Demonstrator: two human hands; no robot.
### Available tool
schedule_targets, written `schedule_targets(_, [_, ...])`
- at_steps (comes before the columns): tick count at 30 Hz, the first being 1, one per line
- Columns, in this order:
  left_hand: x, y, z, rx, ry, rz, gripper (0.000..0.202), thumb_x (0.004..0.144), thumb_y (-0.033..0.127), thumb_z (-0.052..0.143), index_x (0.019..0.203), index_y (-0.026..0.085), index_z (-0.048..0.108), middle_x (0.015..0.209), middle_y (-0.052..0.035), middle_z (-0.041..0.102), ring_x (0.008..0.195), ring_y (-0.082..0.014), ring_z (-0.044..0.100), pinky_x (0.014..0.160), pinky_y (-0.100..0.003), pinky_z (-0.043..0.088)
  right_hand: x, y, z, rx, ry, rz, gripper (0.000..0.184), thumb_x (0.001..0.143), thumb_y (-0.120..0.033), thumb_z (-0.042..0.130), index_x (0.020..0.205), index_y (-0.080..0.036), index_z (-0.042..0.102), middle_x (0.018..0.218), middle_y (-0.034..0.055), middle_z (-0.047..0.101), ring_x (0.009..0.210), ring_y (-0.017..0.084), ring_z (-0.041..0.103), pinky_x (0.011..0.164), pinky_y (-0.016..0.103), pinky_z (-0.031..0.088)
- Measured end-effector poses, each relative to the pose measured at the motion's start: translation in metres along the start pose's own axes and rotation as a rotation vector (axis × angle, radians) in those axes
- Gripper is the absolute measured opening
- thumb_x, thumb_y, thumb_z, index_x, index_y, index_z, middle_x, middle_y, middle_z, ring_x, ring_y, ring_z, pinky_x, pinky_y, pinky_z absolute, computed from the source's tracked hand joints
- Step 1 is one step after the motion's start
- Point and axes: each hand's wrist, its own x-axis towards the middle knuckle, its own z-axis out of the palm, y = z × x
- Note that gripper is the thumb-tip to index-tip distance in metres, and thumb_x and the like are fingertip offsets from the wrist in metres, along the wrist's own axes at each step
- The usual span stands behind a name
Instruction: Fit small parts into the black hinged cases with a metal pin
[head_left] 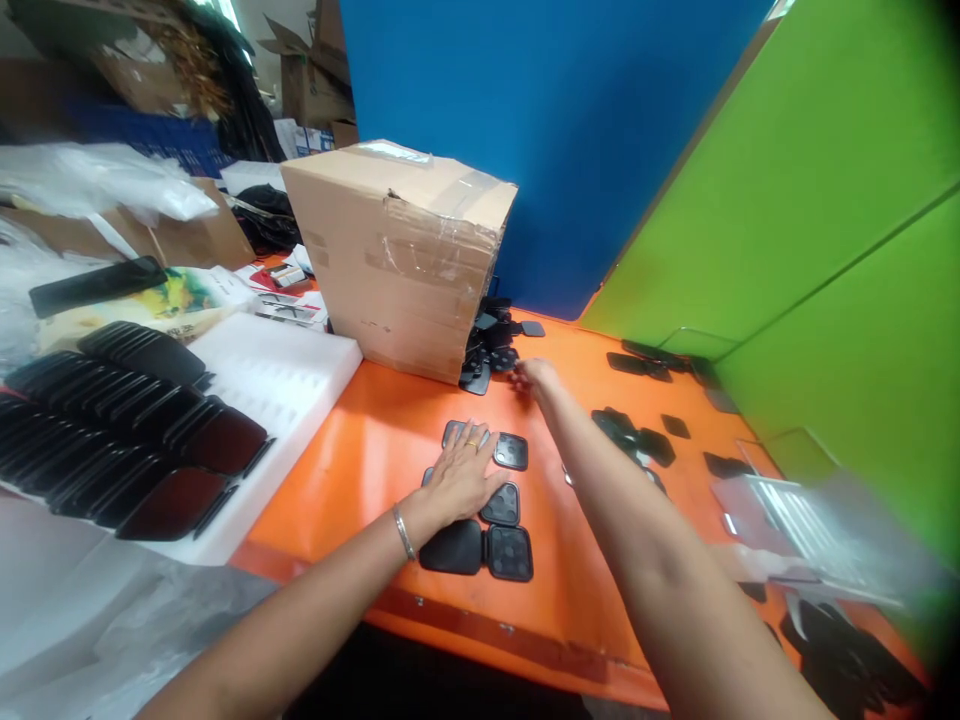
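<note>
Loads of panels point(225, 437) in foam tray point(330, 358); my left hand point(462, 476) spread flat, right hand point(537, 376) at pile point(487, 350) by box point(390, 290), grip unclear.

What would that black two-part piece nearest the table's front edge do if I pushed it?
The black two-part piece probably wouldn't roll, because it lies flat and has straight sides. It might slide, since one half looks smooth and the orange table looks shiny. If lifted, it may bend in the middle, where a narrow neck joins its halves.

table point(352, 440) centre: flat pieces point(450, 550) | behind: carton point(390, 280), then panel point(540, 90) | left: foam tray point(334, 365) | right: loose pieces point(655, 447)
</note>
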Motion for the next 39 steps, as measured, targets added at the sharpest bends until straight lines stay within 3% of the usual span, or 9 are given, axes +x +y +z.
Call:
schedule_targets(5, [-0.021, -0.006, -0.007, -0.011, 0.001, 0.024, 0.055, 0.094, 0.046, 0.047, 0.141, 0.019, 0.039, 0.15, -0.0126, 0.038, 0.143, -0.0292, 0.025, 0.117, -0.05, 0.019, -0.035, 0.011, -0.069, -0.079, 0.065, -0.04, 0.005, 0.093, -0.014, 0.051, 0.093, -0.012, 0.056, 0.067, -0.001, 0.058, 0.052, 0.007, 0.056, 0.053, 0.019, 0.05])
schedule_targets(8, [-0.031, -0.007, -0.007, 0.004, 0.007, 0.032, 0.055, 0.093, 0.045, 0.049, 0.14, 0.02, 0.039, 0.15, -0.013, 0.037, 0.143, -0.03, 0.025, 0.117, -0.052, 0.019, -0.06, 0.017, -0.089, -0.149, -0.018, -0.125, 0.01, 0.086, -0.006, 0.053, 0.081, -0.014, 0.055, 0.057, -0.0033, 0.055, 0.044, 0.006, 0.05, 0.047, 0.016, 0.046])
schedule_targets(13, [-0.038, -0.007, 0.0, -0.022, 0.085, 0.019, 0.059, 0.093, 0.043, 0.049, 0.144, 0.018, 0.032, 0.152, -0.015, 0.031, 0.144, -0.0288, 0.022, 0.117, -0.053, 0.019, -0.079, 0.034, -0.062, -0.371, -0.196, -0.255, 0.011, 0.079, -0.007, 0.056, 0.075, -0.014, 0.063, 0.056, -0.0007, 0.059, 0.048, 0.01, 0.053, 0.05, 0.021, 0.046])
schedule_targets(18, [-0.044, -0.015, -0.006, -0.021, 0.207, -0.043, 0.051, 0.095, 0.043, 0.044, 0.137, 0.015, 0.041, 0.15, -0.0169, 0.034, 0.144, -0.0282, 0.021, 0.116, -0.048, 0.025, -0.079, 0.052, -0.03, -0.593, -0.14, -0.477, 0.023, 0.077, -0.004, 0.049, 0.081, -0.013, 0.07, 0.085, 0.0077, 0.066, 0.079, 0.017, 0.06, 0.077, 0.028, 0.047])
schedule_targets(23, [-0.034, -0.027, -0.013, 0.052, 0.206, -0.057, 0.056, 0.095, 0.043, 0.044, 0.143, 0.016, 0.035, 0.155, -0.0149, 0.024, 0.146, -0.0308, 0.013, 0.116, -0.051, 0.022, -0.091, 0.065, -0.027, -0.763, -0.142, -0.66, 0.027, 0.086, -0.019, 0.053, 0.105, -0.018, 0.071, 0.107, 0.0107, 0.059, 0.099, 0.022, 0.054, 0.089, 0.033, 0.044])
schedule_targets(28, [-0.012, -0.028, -0.008, 0.124, 0.116, -0.073, 0.061, 0.095, 0.048, 0.042, 0.147, 0.019, 0.032, 0.157, -0.0129, 0.023, 0.146, -0.0317, 0.011, 0.116, -0.054, 0.018, -0.099, 0.074, -0.027, -0.861, -0.14, -0.743, 0.032, 0.091, -0.023, 0.047, 0.116, -0.018, 0.067, 0.116, 0.0128, 0.058, 0.109, 0.025, 0.051, 0.096, 0.038, 0.043])
schedule_targets(31, [-0.009, -0.026, -0.002, 0.154, 0.084, -0.085, 0.061, 0.095, 0.05, 0.04, 0.147, 0.018, 0.033, 0.156, -0.0134, 0.023, 0.146, -0.031, 0.012, 0.116, -0.054, 0.017, -0.113, 0.081, -0.025, -0.878, -0.095, -0.759, 0.042, 0.096, -0.028, 0.038, 0.13, -0.012, 0.056, 0.132, 0.0179, 0.052, 0.122, 0.028, 0.046, 0.104, 0.044, 0.037])
schedule_targets(36, [-0.013, -0.023, 0.0, 0.152, 0.087, -0.115, 0.061, 0.096, 0.052, 0.036, 0.147, 0.018, 0.033, 0.157, -0.0124, 0.021, 0.146, -0.0303, 0.012, 0.116, -0.054, 0.016, -0.171, 0.11, -0.023, -0.941, -0.115, -0.788, 0.065, 0.099, -0.045, 0.027, 0.151, -0.007, 0.019, 0.155, 0.0203, 0.023, 0.145, 0.028, 0.017, 0.114, 0.055, 0.022])
schedule_targets(39, [-0.012, -0.021, 0.0, 0.149, 0.074, -0.144, 0.062, 0.096, 0.052, 0.035, 0.148, 0.019, 0.032, 0.157, -0.0117, 0.021, 0.146, -0.0302, 0.012, 0.116, -0.055, 0.015, -0.203, 0.129, -0.022, -1.028, -0.137, -0.76, 0.069, 0.098, -0.049, 0.028, 0.151, -0.006, 0.018, 0.156, 0.021, 0.018, 0.146, 0.029, 0.012, 0.114, 0.057, 0.018])
